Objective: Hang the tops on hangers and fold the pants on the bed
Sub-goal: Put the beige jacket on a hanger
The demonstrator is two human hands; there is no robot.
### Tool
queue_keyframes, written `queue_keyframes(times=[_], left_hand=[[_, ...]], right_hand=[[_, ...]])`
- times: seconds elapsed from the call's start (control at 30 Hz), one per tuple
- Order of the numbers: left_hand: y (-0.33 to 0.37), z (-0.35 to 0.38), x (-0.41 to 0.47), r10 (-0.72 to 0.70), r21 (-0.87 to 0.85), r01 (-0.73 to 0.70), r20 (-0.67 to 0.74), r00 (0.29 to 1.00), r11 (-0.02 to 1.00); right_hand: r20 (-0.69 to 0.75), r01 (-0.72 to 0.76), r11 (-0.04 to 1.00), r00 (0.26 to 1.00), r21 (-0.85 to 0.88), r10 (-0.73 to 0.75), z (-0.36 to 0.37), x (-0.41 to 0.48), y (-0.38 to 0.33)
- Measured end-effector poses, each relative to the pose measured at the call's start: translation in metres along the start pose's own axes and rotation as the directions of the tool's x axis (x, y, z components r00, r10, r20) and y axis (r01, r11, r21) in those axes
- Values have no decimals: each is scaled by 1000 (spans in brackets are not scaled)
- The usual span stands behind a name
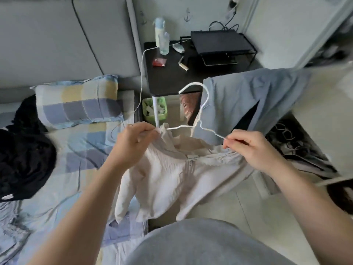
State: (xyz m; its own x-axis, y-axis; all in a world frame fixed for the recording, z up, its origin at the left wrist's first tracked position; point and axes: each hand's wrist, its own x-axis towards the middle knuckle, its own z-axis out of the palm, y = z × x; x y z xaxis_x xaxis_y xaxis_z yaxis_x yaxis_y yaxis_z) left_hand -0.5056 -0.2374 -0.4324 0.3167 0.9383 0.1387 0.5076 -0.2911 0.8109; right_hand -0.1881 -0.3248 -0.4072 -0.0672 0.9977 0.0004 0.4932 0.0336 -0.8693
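A: What is held in each grip?
B: The collar of the cream zip top (168, 175) is pinched by the left hand (133, 144). One arm of the white wire hanger (191, 85) is pinched by the right hand (250, 150). The top is hung over the bed (76, 146) edge.
A: Is any container seen?
B: A green bin (163, 116), filled with paper scraps, is seen under the black surface (166, 77).

A cream zip-up top (168, 175) hangs over the edge of the bed (72, 161). The left hand (133, 145) pinches its collar by one end of a white wire hanger (199, 120), and the right hand (250, 152) pinches the hanger's other arm. A grey-blue garment (246, 100) hangs just behind the hanger, and dark clothes (21, 159) lie heaped on the checked sheet.
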Motion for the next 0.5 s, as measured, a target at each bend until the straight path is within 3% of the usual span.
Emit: queue_keyframes(times=[0.2, 0.37, 0.5], left_hand=[[72, 123, 42, 111, -31, -107, 167, 980, 994], [141, 219, 66, 226, -14, -231, 265, 937, 973], [194, 288, 72, 283, -34, -290, 357, 890, 956]], right_hand=[[-217, -173, 985, 962, -12, 166, -98, -88, 48], [-411, -296, 954, 866, 42, 286, -173, -159, 83], [-484, -364, 928, 801, 76, 353, -219, -200, 104]])
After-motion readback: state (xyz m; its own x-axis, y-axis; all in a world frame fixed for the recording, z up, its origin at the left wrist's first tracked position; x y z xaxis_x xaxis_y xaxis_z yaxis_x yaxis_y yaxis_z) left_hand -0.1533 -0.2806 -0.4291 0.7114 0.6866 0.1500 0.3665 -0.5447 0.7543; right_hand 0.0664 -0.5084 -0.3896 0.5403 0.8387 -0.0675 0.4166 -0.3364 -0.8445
